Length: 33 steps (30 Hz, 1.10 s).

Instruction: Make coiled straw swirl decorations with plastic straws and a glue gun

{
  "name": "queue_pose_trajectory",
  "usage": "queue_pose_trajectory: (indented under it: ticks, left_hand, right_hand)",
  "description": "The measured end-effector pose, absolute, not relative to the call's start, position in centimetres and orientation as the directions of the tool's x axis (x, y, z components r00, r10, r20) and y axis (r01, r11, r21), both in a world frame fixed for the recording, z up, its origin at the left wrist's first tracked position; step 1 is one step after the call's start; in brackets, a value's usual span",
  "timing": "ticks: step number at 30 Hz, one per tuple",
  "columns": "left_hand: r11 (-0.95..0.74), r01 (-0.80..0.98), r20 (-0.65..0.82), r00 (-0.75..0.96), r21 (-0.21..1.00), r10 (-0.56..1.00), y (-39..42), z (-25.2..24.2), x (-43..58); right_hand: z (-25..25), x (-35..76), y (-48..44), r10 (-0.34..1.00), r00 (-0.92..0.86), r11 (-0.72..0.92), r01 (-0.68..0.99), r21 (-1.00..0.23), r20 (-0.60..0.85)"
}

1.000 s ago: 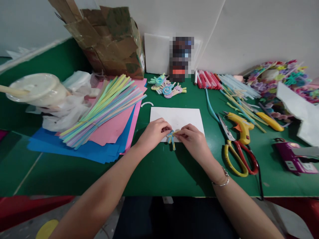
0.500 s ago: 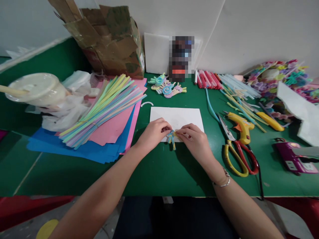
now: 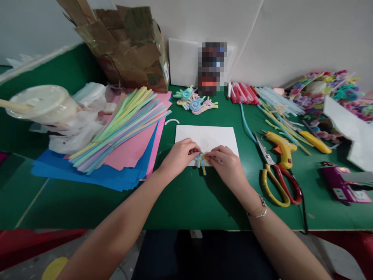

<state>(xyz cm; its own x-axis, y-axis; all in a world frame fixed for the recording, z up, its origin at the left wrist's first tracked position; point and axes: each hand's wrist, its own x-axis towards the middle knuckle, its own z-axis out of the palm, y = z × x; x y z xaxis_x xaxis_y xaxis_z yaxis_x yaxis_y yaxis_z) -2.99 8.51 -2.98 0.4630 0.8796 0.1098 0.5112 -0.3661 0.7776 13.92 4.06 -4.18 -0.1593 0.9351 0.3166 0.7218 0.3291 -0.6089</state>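
Note:
Between my two hands is a small blue and yellow pipe cleaner piece (image 3: 201, 162), its short ends pointing down toward me. My left hand (image 3: 185, 151) pinches its left side between thumb and fingers. On the other side, my right hand (image 3: 223, 157) grips the yellow part with bent fingertips. Both hands rest over the near edge of a white board (image 3: 208, 136) lying on the green table (image 3: 186, 206). The fingers partly cover the piece. Beyond the board lie several coiled pastel pipe cleaner shapes (image 3: 196, 104).
Left: a bundle of pipe cleaners (image 3: 116, 134) on coloured sheets (image 3: 87, 177), and a lidded cup (image 3: 40, 103). Right: scissors (image 3: 275, 175), a yellow glue gun (image 3: 282, 147), a yellow cutter (image 3: 316, 142), a purple stapler-like device (image 3: 344, 182). Behind: a cardboard box (image 3: 131, 50) and a blurred phone-like object (image 3: 212, 68).
Both hands keep hold of the pipe cleaner piece in almost the same place. My right hand and wrist have shifted very slightly.

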Motion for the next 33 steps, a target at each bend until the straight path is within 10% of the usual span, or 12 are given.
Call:
queue_pose_trajectory:
  ticks: [33]
  left_hand:
    - [-0.356, 0.535, 0.092, 0.457, 0.766, 0.885, 8.45, -2.64, -2.92]
  right_hand:
    - [-3.9, 14.0, 4.17, 0.924, -0.206, 0.359, 0.757, -0.546, 0.321]
